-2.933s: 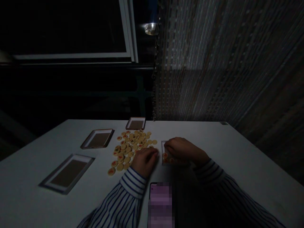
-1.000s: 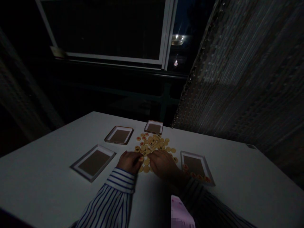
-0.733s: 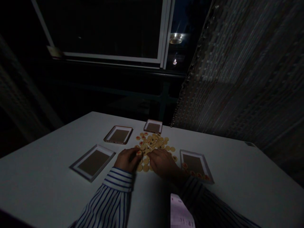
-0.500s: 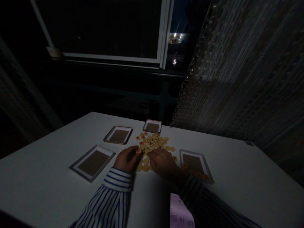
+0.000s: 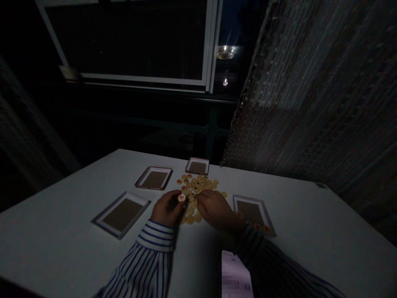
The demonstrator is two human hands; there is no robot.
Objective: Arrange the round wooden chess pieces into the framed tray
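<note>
My left hand (image 5: 165, 207) pinches a round xiangqi piece (image 5: 181, 198) with a red character between thumb and fingers, at the left side of a heap of xiangqi pieces (image 5: 196, 182). Some pieces in the heap show red or black characters; others look blank. Across the heap's near right part reaches my right hand (image 5: 216, 210), its fingers curled together and touching the pieces; whatever lies under the fingertips is hidden. To the right, a grey-rimmed tray (image 5: 252, 210) holds several red-marked pieces along its near side, partly covered by my right forearm.
Left of the heap lie a grey-rimmed tray (image 5: 120, 215) and a brown-rimmed tray (image 5: 154, 179). A smaller tray (image 5: 197, 166) stands behind the heap. Everything rests on a white table (image 5: 74, 198). A lit pinkish object (image 5: 235, 273) is at the near edge. A bead curtain (image 5: 294, 91) hangs at right.
The held piece in my left hand has turned its red-marked face more toward me. My right hand has shifted slightly over the heap. The view has moved a little.
</note>
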